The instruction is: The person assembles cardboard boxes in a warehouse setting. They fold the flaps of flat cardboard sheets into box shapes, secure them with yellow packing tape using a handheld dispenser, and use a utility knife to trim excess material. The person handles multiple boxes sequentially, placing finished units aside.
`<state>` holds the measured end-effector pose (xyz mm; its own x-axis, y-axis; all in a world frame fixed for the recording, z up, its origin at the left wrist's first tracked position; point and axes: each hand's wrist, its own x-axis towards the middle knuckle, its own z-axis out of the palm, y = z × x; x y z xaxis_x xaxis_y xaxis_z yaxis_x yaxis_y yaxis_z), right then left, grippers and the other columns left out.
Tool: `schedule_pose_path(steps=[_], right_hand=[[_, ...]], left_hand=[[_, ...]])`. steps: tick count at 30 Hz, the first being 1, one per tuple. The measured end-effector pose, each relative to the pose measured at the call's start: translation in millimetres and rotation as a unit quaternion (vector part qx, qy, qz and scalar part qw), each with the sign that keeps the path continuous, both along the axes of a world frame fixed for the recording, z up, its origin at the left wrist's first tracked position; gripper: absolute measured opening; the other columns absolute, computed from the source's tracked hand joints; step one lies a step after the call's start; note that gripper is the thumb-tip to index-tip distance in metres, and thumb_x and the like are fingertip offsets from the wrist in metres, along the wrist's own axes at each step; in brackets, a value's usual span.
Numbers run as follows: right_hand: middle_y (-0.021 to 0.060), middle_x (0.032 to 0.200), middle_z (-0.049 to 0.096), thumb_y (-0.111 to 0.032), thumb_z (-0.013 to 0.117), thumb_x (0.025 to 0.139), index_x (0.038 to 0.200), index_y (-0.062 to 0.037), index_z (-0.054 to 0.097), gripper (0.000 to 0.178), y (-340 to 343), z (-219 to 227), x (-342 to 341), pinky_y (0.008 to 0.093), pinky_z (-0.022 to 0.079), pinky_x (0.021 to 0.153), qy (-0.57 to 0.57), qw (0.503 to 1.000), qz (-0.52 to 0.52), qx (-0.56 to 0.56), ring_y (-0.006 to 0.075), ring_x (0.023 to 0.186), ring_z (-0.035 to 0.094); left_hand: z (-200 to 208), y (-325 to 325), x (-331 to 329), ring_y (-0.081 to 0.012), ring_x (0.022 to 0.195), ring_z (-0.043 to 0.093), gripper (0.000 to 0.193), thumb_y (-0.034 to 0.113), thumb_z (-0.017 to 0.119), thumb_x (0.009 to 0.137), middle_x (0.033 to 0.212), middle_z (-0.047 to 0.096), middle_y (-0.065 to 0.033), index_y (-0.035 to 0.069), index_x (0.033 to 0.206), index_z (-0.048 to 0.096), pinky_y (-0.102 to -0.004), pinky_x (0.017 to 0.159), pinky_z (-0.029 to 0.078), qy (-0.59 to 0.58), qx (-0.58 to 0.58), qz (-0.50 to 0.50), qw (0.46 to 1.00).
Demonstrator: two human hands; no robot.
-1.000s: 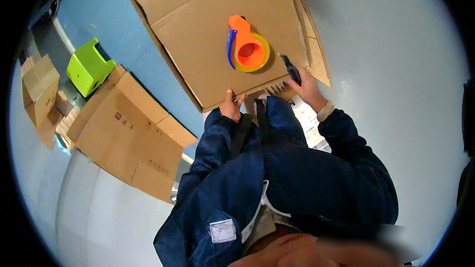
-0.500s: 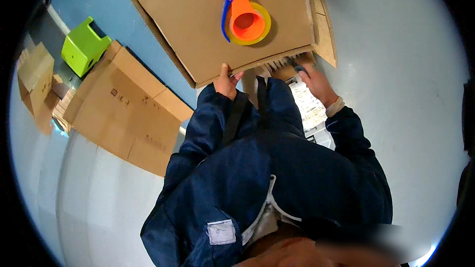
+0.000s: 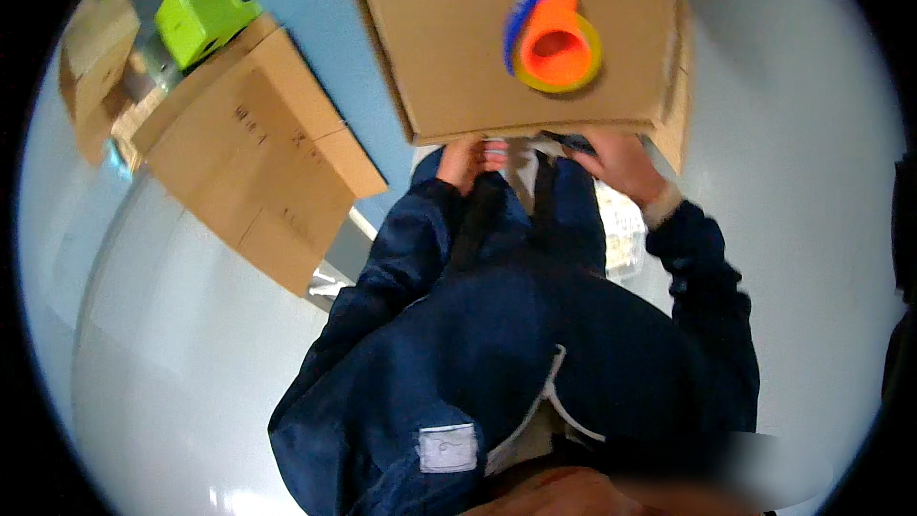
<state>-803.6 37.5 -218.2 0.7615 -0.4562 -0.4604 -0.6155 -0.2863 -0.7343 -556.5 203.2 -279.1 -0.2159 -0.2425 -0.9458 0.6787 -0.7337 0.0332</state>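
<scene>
A large cardboard box (image 3: 439, 86) stands in front of me, its near edge just beyond my hands. On its top lies an orange tape dispenser (image 3: 552, 0) with a blue part along its left side and a roll of yellowish tape (image 3: 594, 62). My left hand (image 3: 465, 162) is at the box's near edge, fingers loosely bent and pointing right, its thumb not clearly visible. My right hand (image 3: 616, 167) is closed around a slim dark tool (image 3: 571, 143) under the same edge, near the right corner. The tool's far end is hidden and its kind is unclear.
At the left stands an open cardboard carton (image 3: 258, 143) with dark markings. Behind it is a bright green plastic stool-like object (image 3: 202, 14), with another carton (image 3: 98, 48) farther left. Printed sheets (image 3: 623, 229) show beside my right leg. The floor (image 3: 783, 182) is grey.
The view has shifted, so the box and dispenser appear farther right. My left thumb has left the box top. My right hand has moved in toward the left with the dark tool.
</scene>
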Motion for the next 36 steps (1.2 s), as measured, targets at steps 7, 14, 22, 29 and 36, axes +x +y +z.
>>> schedule_pose_path(steps=[7,14,22,29,36], right_hand=[[0.0208,0.089,0.060,-0.015,0.062,0.086,0.108,-0.0023,0.054,0.027,29.9,15.5,35.7,0.0443,0.048,0.070,-0.028,0.998,-0.024,0.060,0.0409,0.083,0.059],[0.0220,0.092,0.061,-0.017,0.062,0.087,0.108,0.0009,0.056,0.028,35.5,32.7,109.5,0.0412,0.048,0.073,-0.068,0.982,-0.046,0.169,0.0401,0.085,0.060],[0.0201,0.089,0.065,-0.018,0.067,0.083,0.105,0.0018,0.060,0.030,54.1,38.5,149.7,0.0370,0.050,0.070,-0.113,0.981,-0.043,0.152,0.0336,0.081,0.065],[0.0192,0.083,0.065,-0.022,0.067,0.083,0.106,-0.0004,0.062,0.032,70.2,67.2,211.0,0.0374,0.049,0.062,-0.150,0.977,-0.032,0.148,0.0324,0.071,0.064],[0.0185,0.080,0.062,-0.021,0.065,0.085,0.106,-0.0003,0.059,0.030,81.7,69.3,297.5,0.0370,0.049,0.064,-0.099,0.981,-0.036,0.163,0.0292,0.070,0.063]], left_hand=[[-26.0,47.0,-13.4,-0.0266,0.078,0.066,0.030,0.014,0.049,0.087,0.098,0.065,-0.0150,-0.003,0.110,0.056,-0.0347,0.068,0.053,-0.076,-0.005,-0.008,0.997],[-31.6,97.4,-18.9,-0.0168,0.066,0.061,0.015,0.015,0.054,0.089,0.076,0.062,-0.0075,0.002,0.092,0.061,-0.0306,0.058,0.050,-0.222,-0.094,-0.057,0.969],[59.9,69.4,-2.0,-0.0154,0.114,0.050,0.037,0.009,0.054,0.093,0.120,0.055,-0.0071,0.004,0.129,0.045,-0.0321,0.099,0.040,-0.069,-0.293,-0.048,0.952],[85.4,66.9,41.3,-0.0167,0.103,0.056,0.035,0.016,0.057,0.095,0.114,0.060,-0.0093,0.002,0.126,0.050,-0.0342,0.090,0.046,-0.125,-0.329,-0.133,0.927],[98.6,71.4,129.5,-0.0179,0.095,0.057,0.027,0.012,0.060,0.092,0.109,0.052,-0.0094,0.000,0.116,0.054,-0.0326,0.083,0.048,-0.180,-0.351,-0.084,0.915]])
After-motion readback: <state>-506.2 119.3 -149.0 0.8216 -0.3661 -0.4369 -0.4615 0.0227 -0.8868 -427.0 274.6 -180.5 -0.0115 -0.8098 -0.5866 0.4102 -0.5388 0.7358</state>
